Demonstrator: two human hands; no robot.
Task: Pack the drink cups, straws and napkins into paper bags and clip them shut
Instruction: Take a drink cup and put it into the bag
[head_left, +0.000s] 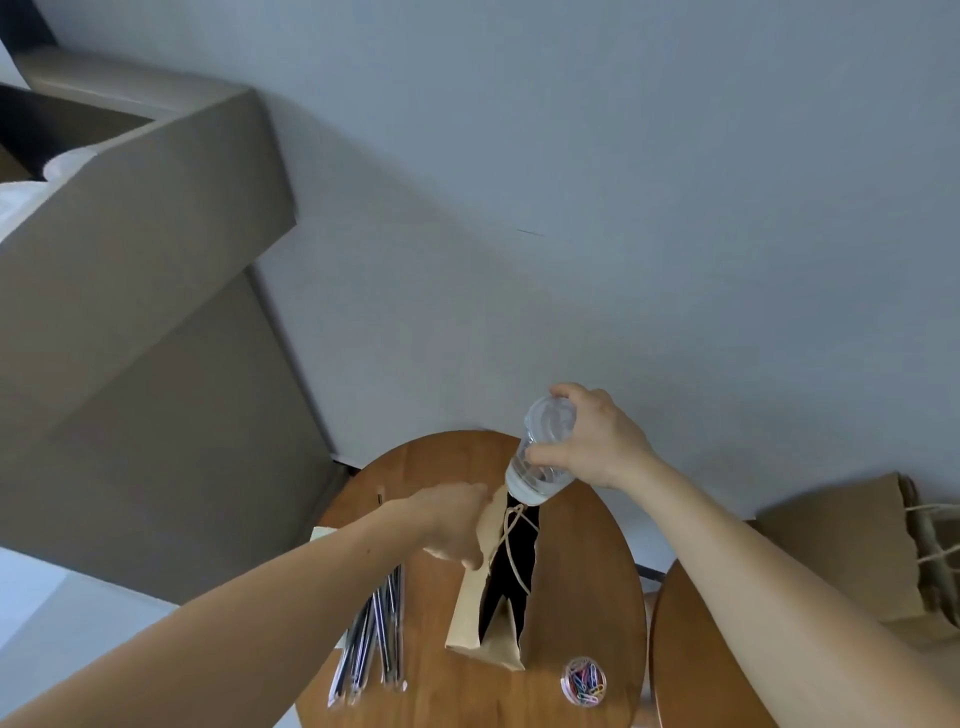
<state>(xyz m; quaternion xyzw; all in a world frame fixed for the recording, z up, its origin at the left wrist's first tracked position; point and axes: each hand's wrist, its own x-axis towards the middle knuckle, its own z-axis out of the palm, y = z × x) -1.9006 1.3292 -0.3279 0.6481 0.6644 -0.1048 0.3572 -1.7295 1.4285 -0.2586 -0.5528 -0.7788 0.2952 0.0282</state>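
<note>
A brown paper bag (470, 618) stands open on the round wooden table (582, 561), its dark mouth facing me and a twine handle hanging across it. My left hand (454, 525) pinches the bag's left rim and holds it open. My right hand (597, 439) grips a clear lidded plastic cup (540, 452) by its upper part, tilted, with its base just above the far edge of the bag's mouth. A bundle of wrapped dark straws (371, 639) lies left of the bag. A round clear tub of coloured paper clips (583, 681) sits near the bag's right front corner.
A second wooden table (696, 660) stands to the right with another brown paper bag (852, 551) lying on it, twine handles showing. A grey wall rises behind the tables. A tan upholstered headboard or partition (156, 312) fills the left side. A pale paper edge (322, 532) shows under my left forearm.
</note>
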